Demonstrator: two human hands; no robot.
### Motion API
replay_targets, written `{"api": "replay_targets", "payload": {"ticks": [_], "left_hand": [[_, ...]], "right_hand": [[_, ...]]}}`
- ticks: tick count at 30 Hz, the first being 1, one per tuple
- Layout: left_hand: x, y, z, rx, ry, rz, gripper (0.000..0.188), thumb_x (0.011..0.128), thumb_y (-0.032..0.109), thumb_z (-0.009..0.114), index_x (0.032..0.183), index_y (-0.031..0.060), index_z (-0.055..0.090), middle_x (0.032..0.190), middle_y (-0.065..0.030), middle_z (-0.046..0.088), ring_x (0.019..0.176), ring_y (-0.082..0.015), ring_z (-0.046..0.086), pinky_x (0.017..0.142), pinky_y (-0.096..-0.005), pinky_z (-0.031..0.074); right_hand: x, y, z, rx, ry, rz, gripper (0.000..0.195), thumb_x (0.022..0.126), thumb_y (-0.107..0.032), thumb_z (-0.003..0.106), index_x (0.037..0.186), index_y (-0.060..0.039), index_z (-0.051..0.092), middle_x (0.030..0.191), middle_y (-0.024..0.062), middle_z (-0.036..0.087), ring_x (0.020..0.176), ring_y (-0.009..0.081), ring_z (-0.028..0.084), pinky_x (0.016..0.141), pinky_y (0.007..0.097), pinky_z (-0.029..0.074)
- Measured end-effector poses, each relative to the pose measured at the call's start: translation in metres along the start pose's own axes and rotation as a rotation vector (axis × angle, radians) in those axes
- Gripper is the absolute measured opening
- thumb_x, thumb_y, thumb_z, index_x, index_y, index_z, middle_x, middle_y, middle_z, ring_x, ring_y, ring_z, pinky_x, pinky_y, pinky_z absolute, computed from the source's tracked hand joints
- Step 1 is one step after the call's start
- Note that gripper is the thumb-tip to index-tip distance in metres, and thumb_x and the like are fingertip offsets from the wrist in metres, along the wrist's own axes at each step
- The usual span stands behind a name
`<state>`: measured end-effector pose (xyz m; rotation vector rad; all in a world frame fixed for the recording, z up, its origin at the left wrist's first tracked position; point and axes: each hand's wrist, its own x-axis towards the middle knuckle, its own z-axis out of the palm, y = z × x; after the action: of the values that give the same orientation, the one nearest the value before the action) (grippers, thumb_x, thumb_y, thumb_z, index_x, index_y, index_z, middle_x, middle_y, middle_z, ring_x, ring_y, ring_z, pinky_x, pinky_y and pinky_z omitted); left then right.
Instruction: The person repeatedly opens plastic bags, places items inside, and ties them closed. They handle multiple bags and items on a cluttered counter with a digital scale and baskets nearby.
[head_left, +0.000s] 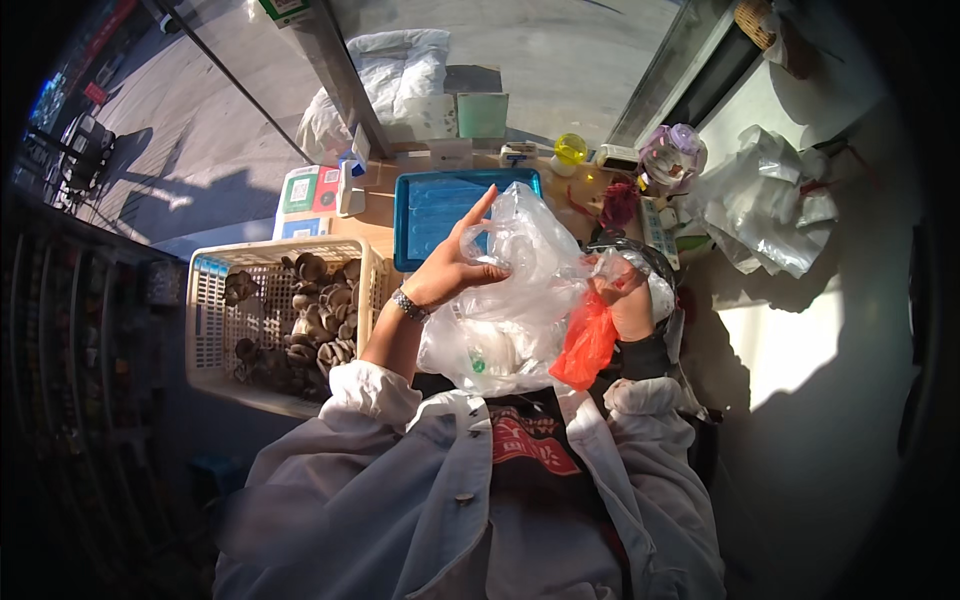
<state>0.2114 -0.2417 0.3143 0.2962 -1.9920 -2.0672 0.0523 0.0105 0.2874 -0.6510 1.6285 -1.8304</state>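
A translucent white plastic bag (525, 292) is bunched up in front of my chest, with pale contents and a small green spot low down in it. My left hand (454, 266) is against the bag's left side, thumb and index finger spread wide; its other fingers are partly hidden. On the opposite side, my right hand (624, 296) grips gathered plastic. A red plastic bag (585, 341) hangs from its fingers, beside the translucent one. Beyond the hands, a blue tray (442, 217) lies on the wooden counter (375, 217), partly covered by the bag and my left hand.
To the left stands a cream plastic basket (367, 270) with oyster mushrooms (322, 307). Payment-code cards (304, 191) stand behind it. A calculator (660, 232), dark red netting (621, 202) and a yellow-topped container (570, 150) are at right. Clear plastic bags (772, 202) hang by the wall.
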Motion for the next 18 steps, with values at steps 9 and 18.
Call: {"api": "replay_targets", "payload": {"ticks": [9,18], "left_hand": [[0.020,-0.055,-0.020,0.291,0.623,-0.238,0.023,0.082,0.005,0.065,0.104,0.0048,0.063,0.081,-0.0169,0.069,0.079,-0.0306,0.069,0.071,-0.0375,0.052],[0.105,-0.057,0.035,-0.019,0.562,-0.216,0.038,0.092,0.001,0.060,0.129,0.0020,0.052,0.101,-0.0123,0.066,0.085,-0.0181,0.068,0.070,-0.0254,0.056]], "right_hand": [[0.008,0.006,-0.042,-0.458,0.078,-0.277,0.031,0.077,0.016,0.048,0.100,0.0016,0.065,0.103,0.0085,0.071,0.089,0.0163,0.067,0.080,0.0289,0.052],[-0.030,-0.016,-0.106,-0.224,0.434,-0.089,0.053,0.093,-0.002,0.067,0.141,-0.0033,0.046,0.114,0.0120,0.066,0.090,0.0128,0.064,0.078,0.0262,0.053]]}}
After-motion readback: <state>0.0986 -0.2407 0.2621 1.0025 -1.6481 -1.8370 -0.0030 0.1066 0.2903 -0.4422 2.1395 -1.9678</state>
